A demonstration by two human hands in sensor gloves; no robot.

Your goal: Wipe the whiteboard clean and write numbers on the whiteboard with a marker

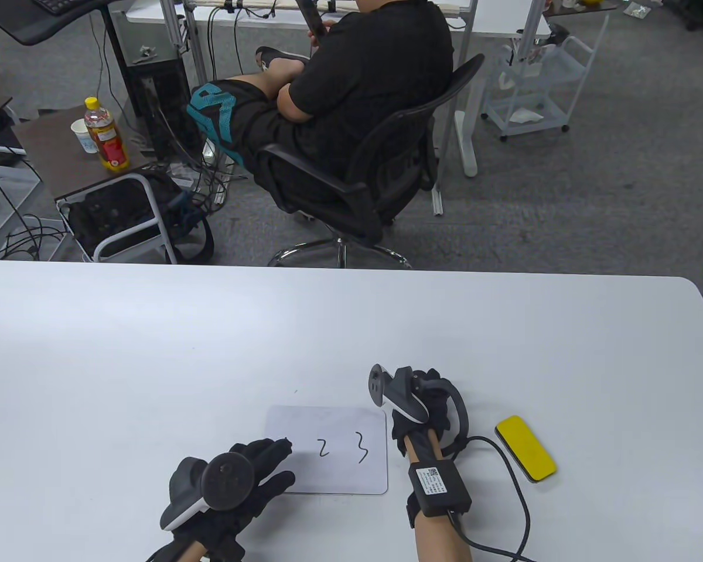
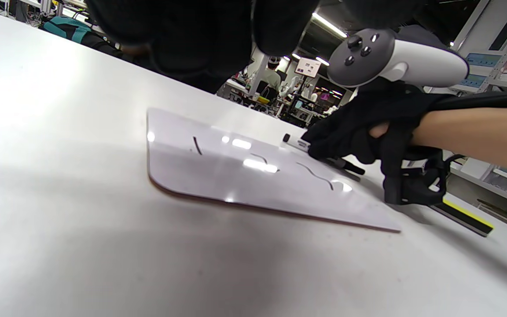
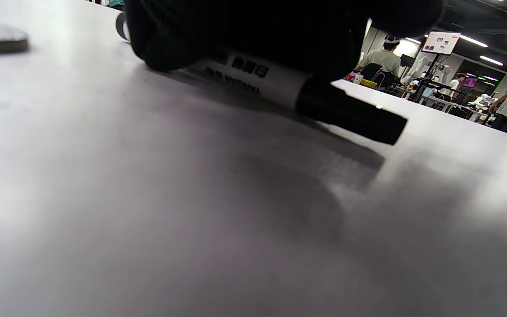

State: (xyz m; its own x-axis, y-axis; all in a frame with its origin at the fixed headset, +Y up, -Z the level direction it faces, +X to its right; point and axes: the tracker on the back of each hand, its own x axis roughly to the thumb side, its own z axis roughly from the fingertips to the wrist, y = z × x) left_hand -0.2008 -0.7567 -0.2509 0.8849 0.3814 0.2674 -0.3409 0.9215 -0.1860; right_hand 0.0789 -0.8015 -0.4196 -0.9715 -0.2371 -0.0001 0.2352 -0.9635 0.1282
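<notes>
Two hands working: right hand (image 2: 359,136) gripping capped marker (image 3: 306,94) flat on tabletop (image 1: 152,351); left hand (image 1: 252,477) resting relaxed on whiteboard (image 1: 328,468).

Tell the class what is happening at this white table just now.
A person in black sensor gloves works at a small white whiteboard bearing handwritten numbers. The left hand rests open on its left edge. The right hand holds a black-capped white marker low against the table, right of the board. A yellow eraser block lies further right.

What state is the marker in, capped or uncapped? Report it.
Capped, apparently: the marker in the right hand lies on the table, ending in a blunt black cap.
</notes>
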